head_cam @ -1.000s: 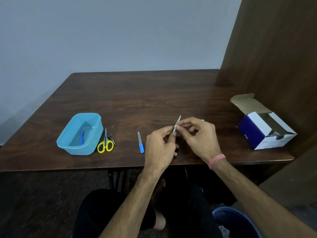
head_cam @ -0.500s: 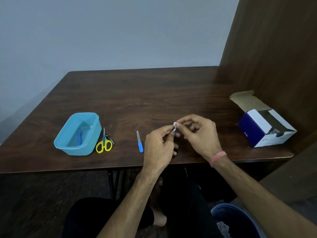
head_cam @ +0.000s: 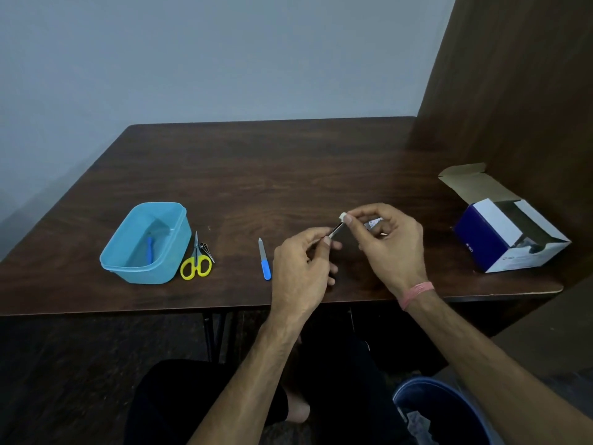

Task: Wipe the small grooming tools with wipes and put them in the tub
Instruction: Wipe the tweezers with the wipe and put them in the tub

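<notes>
— What was the place like?
— A dark wooden table (head_cam: 256,175) stood against a pale grey wall (head_cam: 192,59), with a brown panel (head_cam: 519,91) along its right side.
— Counted from the left?
— One blue tub (head_cam: 146,244) holding one blue-handled tool (head_cam: 149,250); just beside it one pair of yellow scissors (head_cam: 195,263) and one nail clipper (head_cam: 205,248); then one blue-handled nail file (head_cam: 264,260).
— The hands?
— The left hand (head_cam: 298,268) pinched a thin metal tool (head_cam: 335,231); the right hand (head_cam: 390,245) pinched a white wipe (head_cam: 342,216) onto its tip. One open box (head_cam: 503,234) sat far right.
</notes>
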